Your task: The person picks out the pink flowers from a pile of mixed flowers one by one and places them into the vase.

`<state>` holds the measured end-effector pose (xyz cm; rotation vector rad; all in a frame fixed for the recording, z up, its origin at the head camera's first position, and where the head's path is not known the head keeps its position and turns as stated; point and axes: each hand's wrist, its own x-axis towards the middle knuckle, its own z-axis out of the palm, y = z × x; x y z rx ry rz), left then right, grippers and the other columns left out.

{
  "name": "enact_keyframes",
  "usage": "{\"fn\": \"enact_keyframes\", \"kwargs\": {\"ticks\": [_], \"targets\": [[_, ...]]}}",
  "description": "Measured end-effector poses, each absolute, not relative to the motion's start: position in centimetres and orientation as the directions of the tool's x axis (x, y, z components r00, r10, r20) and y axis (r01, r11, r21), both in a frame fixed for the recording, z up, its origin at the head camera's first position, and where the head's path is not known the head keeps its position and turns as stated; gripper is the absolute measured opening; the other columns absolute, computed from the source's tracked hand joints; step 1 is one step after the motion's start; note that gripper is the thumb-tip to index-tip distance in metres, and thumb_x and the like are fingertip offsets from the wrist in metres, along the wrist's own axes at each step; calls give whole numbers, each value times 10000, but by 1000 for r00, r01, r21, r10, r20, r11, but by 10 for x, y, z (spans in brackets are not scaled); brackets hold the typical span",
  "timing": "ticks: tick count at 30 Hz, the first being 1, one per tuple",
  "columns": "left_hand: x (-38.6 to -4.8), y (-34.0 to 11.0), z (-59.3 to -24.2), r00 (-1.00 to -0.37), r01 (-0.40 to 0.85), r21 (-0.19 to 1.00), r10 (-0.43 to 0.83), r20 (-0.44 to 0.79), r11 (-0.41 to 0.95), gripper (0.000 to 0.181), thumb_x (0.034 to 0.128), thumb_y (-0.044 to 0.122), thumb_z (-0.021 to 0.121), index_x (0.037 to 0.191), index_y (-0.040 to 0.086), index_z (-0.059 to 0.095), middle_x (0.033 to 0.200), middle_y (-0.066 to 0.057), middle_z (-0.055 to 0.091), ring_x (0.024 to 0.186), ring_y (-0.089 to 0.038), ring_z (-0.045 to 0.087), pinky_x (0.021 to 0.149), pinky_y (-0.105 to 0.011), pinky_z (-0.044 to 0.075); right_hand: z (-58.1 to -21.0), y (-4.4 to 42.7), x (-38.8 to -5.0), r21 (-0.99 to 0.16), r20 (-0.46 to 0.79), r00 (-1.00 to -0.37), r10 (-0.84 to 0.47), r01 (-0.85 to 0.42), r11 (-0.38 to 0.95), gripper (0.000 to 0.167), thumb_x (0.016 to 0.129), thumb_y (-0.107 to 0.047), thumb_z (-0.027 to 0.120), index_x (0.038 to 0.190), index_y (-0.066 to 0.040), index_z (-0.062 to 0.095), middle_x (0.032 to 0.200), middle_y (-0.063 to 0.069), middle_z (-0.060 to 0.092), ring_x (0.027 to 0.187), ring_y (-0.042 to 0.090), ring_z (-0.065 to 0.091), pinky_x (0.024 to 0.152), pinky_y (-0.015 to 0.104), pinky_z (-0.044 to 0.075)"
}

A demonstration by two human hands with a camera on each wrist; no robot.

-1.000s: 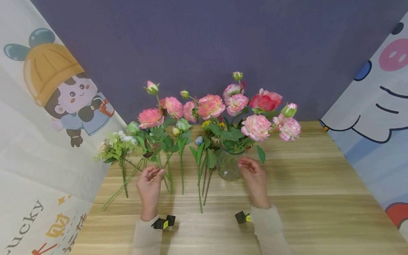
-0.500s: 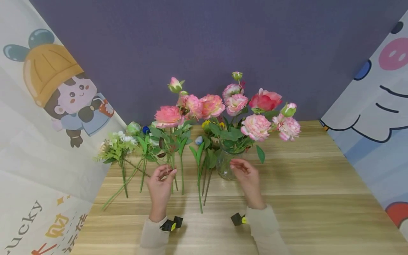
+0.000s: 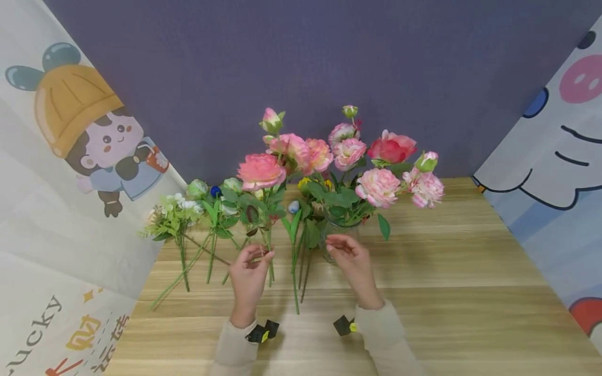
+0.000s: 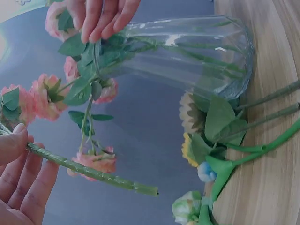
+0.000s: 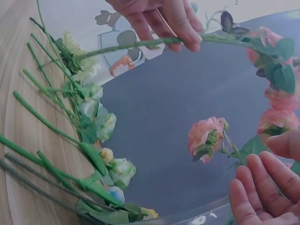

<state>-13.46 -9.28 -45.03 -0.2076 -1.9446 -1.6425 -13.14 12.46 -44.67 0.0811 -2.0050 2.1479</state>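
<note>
My left hand (image 3: 249,274) pinches the green stem (image 4: 93,171) of an artificial pink peony (image 3: 261,171) between thumb and fingers. This peony stands upright, with a bud (image 3: 271,121) above and the stem's lower end free in the air. To its right is a clear glass vase (image 4: 187,56), partly hidden by my right hand in the head view. Pink-and-white peonies (image 3: 378,188) and a red one (image 3: 392,147) stand in the vase. My right hand (image 3: 352,263) is in front of the vase, fingers relaxed, holding nothing.
On the wooden table (image 3: 451,303), several loose stems lie left of the vase. Among them are white flowers (image 3: 188,203), a dark blue bloom (image 3: 215,191) and a pale blue bud (image 3: 293,207). A dark panel (image 3: 301,62) closes off the back.
My left hand has moved right toward the vase, carrying the peony stem. My right hand has shifted left across the front of the vase. Flowers in the vase look unmoved.
</note>
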Motion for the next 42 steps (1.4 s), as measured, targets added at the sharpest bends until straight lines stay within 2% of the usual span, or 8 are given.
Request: {"fn": "enact_keyframes", "kwargs": {"ticks": [11, 18, 25, 28, 35, 40, 42], "targets": [[-132, -82, -445, -800, 523, 836, -242, 549, 167, 169, 728, -101, 741, 864, -70, 645, 806, -177, 677, 731, -4, 641, 593, -181, 530, -442, 118, -129, -969, 231, -972, 48, -234, -82, 237, 857, 42, 633, 1082, 108, 598, 1064, 305, 596, 897, 100, 613, 803, 200, 510], [-130, -72, -446, -803, 540, 817, -168, 572, 201, 147, 742, -74, 742, 858, -34, 661, 793, -186, 684, 739, -17, 637, 612, -194, 532, -439, 114, -130, -948, 307, -951, 22, -308, -79, 229, 854, 65, 623, 1068, 141, 591, 1040, 314, 597, 889, 72, 615, 794, 203, 511], [-130, -56, -449, -796, 567, 800, -118, 593, 195, 157, 722, -81, 758, 826, -10, 665, 780, -155, 690, 710, -115, 665, 601, -240, 550, -433, 109, -129, -917, 388, -921, 21, -389, -88, 215, 861, 57, 622, 1064, 125, 610, 1031, 316, 608, 910, 129, 635, 806, 222, 516], [-131, -50, -451, -786, 592, 787, -90, 612, 174, 157, 719, -89, 756, 824, -22, 661, 779, -174, 685, 710, -126, 676, 593, -246, 554, -431, 106, -128, -898, 425, -905, 24, -424, -117, 210, 856, 72, 619, 1055, 141, 605, 1040, 268, 627, 922, 132, 639, 813, 228, 518], [-130, -37, -451, -793, 588, 791, -68, 605, 169, 163, 702, -141, 737, 804, -51, 648, 750, -191, 683, 684, -118, 673, 565, -233, 547, -426, 100, -124, -871, 444, -893, 81, -450, -198, 191, 798, 167, 615, 971, 222, 554, 927, -35, 667, 840, 73, 647, 749, 200, 531], [-124, -31, -437, -769, 623, 758, -31, 639, 194, 165, 703, -151, 727, 787, -61, 618, 738, -199, 669, 661, -198, 673, 561, -244, 548, -423, 98, -123, -877, 414, -903, 114, -429, -215, 164, 765, 208, 609, 894, 229, 509, 900, -68, 652, 800, 55, 647, 731, 194, 534], [-122, -29, -431, -766, 628, 754, -19, 643, 194, 162, 713, -147, 723, 782, -55, 609, 739, -192, 666, 673, -182, 670, 569, -254, 551, -422, 98, -123, -887, 395, -910, 126, -413, -205, 155, 762, 207, 615, 877, 223, 513, 891, -67, 648, 789, 58, 648, 727, 198, 536]]}}
